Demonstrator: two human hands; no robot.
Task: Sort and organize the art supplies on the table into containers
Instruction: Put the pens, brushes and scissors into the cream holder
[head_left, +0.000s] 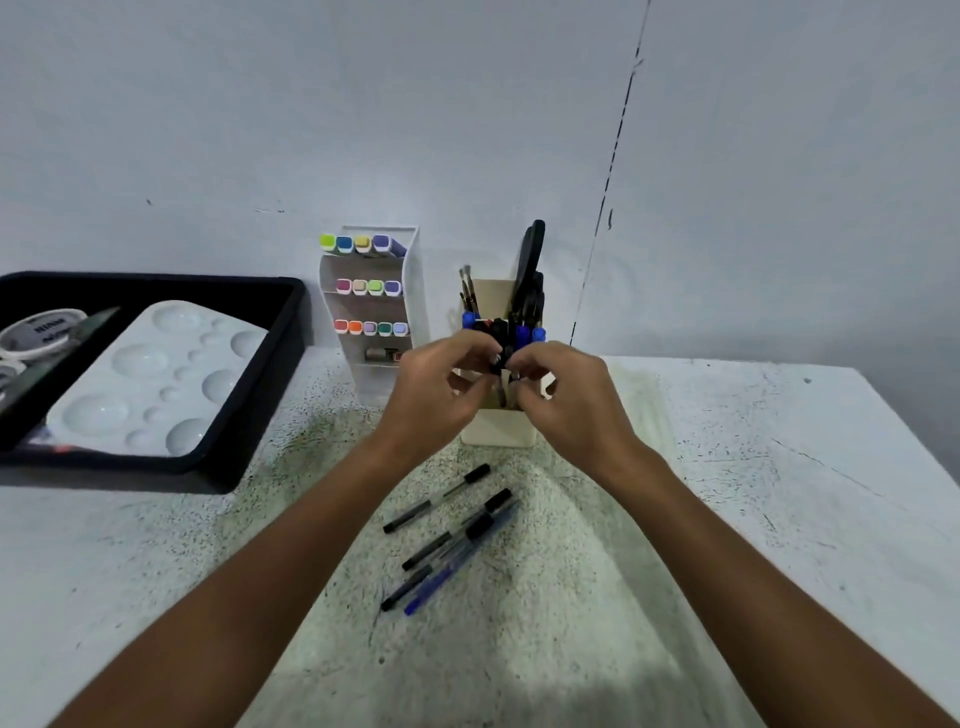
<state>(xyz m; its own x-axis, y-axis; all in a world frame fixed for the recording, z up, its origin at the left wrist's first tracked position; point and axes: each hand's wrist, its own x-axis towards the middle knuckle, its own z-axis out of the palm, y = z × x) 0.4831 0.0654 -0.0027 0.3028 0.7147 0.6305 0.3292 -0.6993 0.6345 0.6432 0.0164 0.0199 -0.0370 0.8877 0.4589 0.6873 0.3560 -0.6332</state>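
Before the cream holder (497, 431), both hands' fingers (470, 347) pinching black pens (500, 338); loose pens (452, 540) below, tray (249, 415) left

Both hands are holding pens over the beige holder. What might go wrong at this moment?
1. The beige holder is already crowded with pens, brushes and scissors; pushing more in may tip it.
2. Both the left hand and right hand pinch the dark pens, so one could slip out.
3. The forearms hang over the loose pens, which could be swept along the table.
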